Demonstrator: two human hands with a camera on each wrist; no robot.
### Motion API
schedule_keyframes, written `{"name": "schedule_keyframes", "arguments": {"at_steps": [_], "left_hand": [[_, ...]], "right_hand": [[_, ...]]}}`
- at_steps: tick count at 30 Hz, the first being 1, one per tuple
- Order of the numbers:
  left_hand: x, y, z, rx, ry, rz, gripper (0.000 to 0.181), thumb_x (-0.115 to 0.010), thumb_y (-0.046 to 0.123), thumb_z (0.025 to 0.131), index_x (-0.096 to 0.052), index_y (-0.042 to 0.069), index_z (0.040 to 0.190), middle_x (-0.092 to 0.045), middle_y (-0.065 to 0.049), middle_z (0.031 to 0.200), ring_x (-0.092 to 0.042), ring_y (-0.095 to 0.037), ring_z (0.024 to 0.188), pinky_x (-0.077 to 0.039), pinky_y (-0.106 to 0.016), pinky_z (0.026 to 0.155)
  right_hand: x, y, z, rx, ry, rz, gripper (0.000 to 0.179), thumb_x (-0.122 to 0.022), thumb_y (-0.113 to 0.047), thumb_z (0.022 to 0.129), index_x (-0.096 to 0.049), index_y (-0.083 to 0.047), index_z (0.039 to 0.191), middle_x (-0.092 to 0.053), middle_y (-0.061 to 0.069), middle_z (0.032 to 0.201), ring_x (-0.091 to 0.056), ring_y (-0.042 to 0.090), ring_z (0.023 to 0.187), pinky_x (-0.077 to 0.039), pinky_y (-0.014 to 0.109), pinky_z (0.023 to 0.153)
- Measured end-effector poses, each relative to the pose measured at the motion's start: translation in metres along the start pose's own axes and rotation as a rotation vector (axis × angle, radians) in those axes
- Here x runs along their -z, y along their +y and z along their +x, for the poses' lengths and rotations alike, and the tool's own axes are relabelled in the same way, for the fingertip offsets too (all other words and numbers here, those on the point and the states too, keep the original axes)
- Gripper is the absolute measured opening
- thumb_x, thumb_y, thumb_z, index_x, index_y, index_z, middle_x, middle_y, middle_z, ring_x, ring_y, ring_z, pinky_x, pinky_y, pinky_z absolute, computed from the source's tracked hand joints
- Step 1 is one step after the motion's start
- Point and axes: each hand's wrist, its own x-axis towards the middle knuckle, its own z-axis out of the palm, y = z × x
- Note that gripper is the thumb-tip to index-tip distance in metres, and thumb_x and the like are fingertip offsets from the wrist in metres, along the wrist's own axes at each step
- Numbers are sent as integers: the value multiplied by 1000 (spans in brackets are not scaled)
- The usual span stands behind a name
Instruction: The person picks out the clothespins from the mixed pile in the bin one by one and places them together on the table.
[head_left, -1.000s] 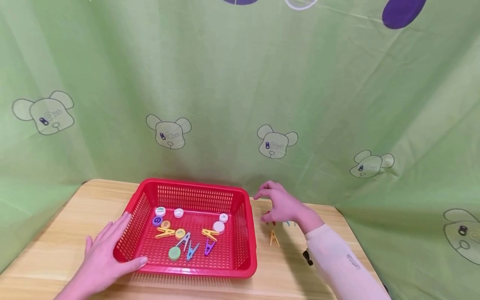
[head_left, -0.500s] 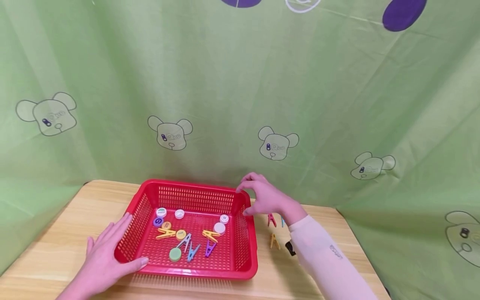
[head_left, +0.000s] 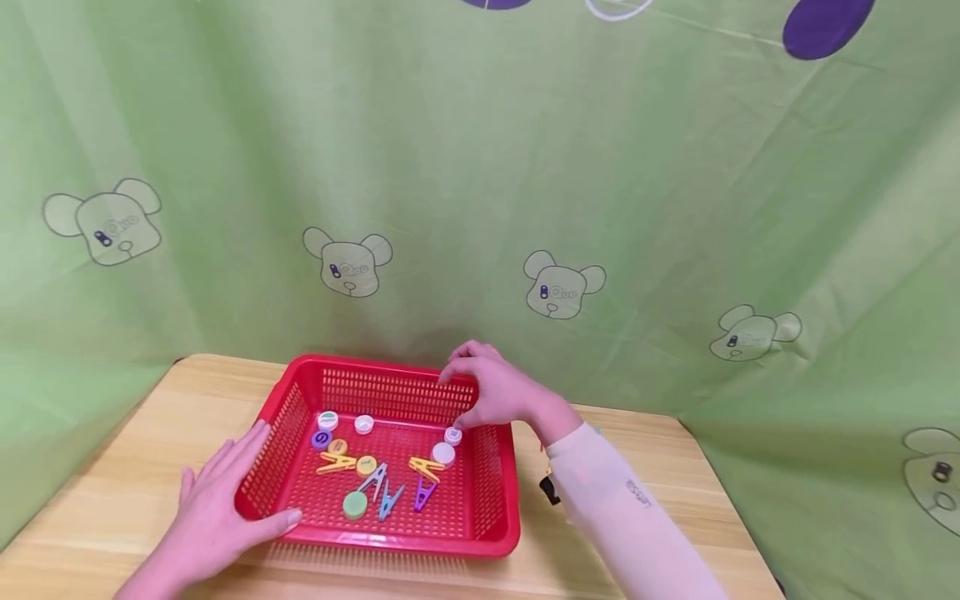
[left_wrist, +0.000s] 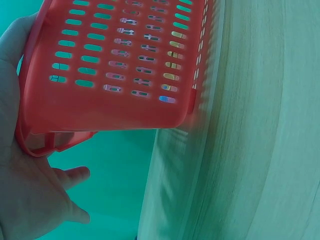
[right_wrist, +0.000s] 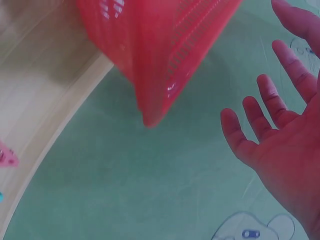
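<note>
A red plastic basket [head_left: 375,540] stands on the table, holding several bottle caps and clothespins. Across its front left corner rests my left hand [head_left: 213,521], fingers straight along the side rim and thumb at the front rim. My right hand [head_left: 495,387] hovers over the basket's back right corner, fingers loosely bent and nothing visible between them; the right wrist view shows its palm bare. Below it lie a white cap [head_left: 443,453] and a smaller white cap [head_left: 453,436]. Nearer the middle are a purple clothespin [head_left: 424,493], a blue clothespin [head_left: 389,502] and a green cap [head_left: 355,504].
On the wooden table [head_left: 660,483] right of the basket, the right sleeve [head_left: 607,492] partly hides several clothespins. A black object [head_left: 550,490] sits beside that sleeve. A green curtain [head_left: 450,167] hangs behind the table.
My right hand has moved left from above the clothespins on the table to over the basket. The left hand stays at the basket's corner, and the basket's contents look unchanged.
</note>
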Motion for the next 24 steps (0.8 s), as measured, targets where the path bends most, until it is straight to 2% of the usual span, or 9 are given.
{"name": "schedule_keyframes", "arguments": {"at_steps": [4, 12, 17, 24], "left_hand": [[0, 2, 1, -12, 7, -9, 118, -84, 55, 73, -19, 11, 161, -24, -19, 161, -18, -56, 139, 13, -77, 101], [-1, 2, 0, -3, 1, -7, 119, -84, 57, 73, -18, 11, 161, -23, -19, 162, -17, -56, 140, 14, -76, 102], [-1, 1, 0, 1, -1, -8, 119, -84, 56, 73, -17, 12, 161, -23, -20, 161, -17, -56, 140, 14, -77, 101], [-1, -1, 1, -1, 6, -7, 118, -84, 56, 73, -18, 12, 161, -24, -20, 161, -17, -56, 139, 13, -77, 101]], "right_hand": [[-8, -6, 5, 7, -14, 2, 56, -95, -23, 65, -71, -24, 116, -48, -1, 132, -38, 23, 126, -42, 40, 101], [-23, -17, 12, -19, -45, 87, 53, -93, -22, 70, -70, -25, 118, -46, -2, 132, -39, 21, 127, -44, 41, 101], [-25, -19, 13, -42, -61, 108, 51, -92, -20, 72, -70, -26, 118, -46, -4, 133, -39, 20, 127, -45, 42, 100], [-18, -25, 21, 90, -5, 146, 46, -88, -19, 76, -70, -17, 119, -51, -2, 126, -46, 17, 121, -40, 42, 104]]}}
